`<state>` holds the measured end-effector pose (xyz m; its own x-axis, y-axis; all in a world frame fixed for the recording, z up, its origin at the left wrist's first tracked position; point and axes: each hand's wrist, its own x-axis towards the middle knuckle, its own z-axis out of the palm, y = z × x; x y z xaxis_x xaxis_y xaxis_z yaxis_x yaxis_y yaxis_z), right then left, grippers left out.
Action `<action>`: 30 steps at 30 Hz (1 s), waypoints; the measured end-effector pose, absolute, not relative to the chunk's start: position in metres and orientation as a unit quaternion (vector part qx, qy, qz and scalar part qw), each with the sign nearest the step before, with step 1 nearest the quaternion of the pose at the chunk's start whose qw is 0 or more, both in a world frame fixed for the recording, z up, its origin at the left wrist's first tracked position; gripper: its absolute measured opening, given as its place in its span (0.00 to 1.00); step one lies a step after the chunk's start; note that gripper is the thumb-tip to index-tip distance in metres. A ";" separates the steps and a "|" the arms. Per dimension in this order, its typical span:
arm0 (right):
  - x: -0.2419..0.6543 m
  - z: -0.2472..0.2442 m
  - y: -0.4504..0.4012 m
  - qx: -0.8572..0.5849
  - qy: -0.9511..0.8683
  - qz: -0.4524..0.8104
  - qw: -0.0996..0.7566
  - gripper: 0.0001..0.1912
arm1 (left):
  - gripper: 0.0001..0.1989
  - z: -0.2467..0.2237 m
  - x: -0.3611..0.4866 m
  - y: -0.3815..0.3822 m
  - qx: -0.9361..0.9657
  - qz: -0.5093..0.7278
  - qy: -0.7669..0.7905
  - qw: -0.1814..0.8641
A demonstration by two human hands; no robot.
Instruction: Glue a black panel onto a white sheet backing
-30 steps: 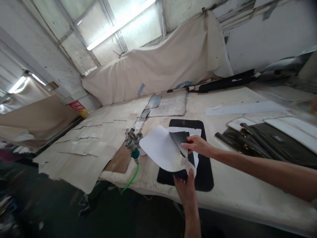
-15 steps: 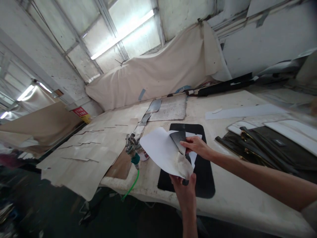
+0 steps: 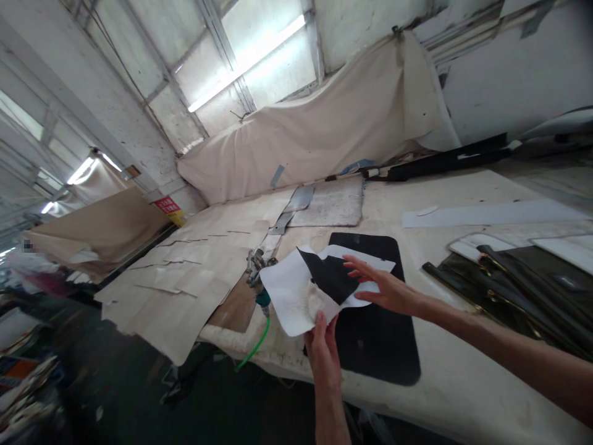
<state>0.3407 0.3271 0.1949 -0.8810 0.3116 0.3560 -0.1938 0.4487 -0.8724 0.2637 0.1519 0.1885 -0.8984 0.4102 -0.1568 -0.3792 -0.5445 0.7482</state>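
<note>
Cloth-covered table (image 3: 463, 371) under white sheet (image 3: 291, 293), draped wall behind.

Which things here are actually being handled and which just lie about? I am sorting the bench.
In hand: white sheet, black piece, left hand, right hand, black mat.
Lying about: spray gun, green hose, dark straps, paper sheets.

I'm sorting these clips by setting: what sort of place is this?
Probably a leather or bag-making workshop: a long stained worktable with cut black panels, a spray gun on a green hose, and zippered dark pieces.
</note>
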 end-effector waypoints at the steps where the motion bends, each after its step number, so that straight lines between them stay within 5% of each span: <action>1: 0.338 0.193 0.324 -0.031 -0.843 0.478 0.244 0.37 | 0.21 0.189 0.261 0.152 0.016 0.880 0.419 0.224; 6: 0.326 0.217 0.313 -0.069 -0.837 0.486 0.240 0.19 | 0.19 0.178 0.256 0.153 -0.006 0.845 0.475 0.246; 11: 0.325 0.238 0.319 -0.172 -0.833 0.466 0.243 0.18 | 0.24 0.174 0.260 0.148 0.071 0.739 0.603 0.291; 17: 0.325 0.213 0.324 -0.181 -0.744 0.611 0.200 0.15 | 0.32 0.196 0.268 0.147 0.238 0.663 0.641 0.305; 23: 0.325 0.207 0.310 -0.197 -0.624 0.723 0.222 0.21 | 0.23 0.199 0.267 0.131 0.304 0.635 0.611 0.363; 26: 0.321 0.204 0.304 -0.202 -0.586 0.751 0.229 0.23 | 0.33 0.195 0.268 0.131 0.288 0.628 0.647 0.323; 30: 0.314 0.196 0.295 -0.175 -0.572 0.770 0.221 0.21 | 0.27 0.186 0.271 0.147 0.150 0.680 0.662 0.278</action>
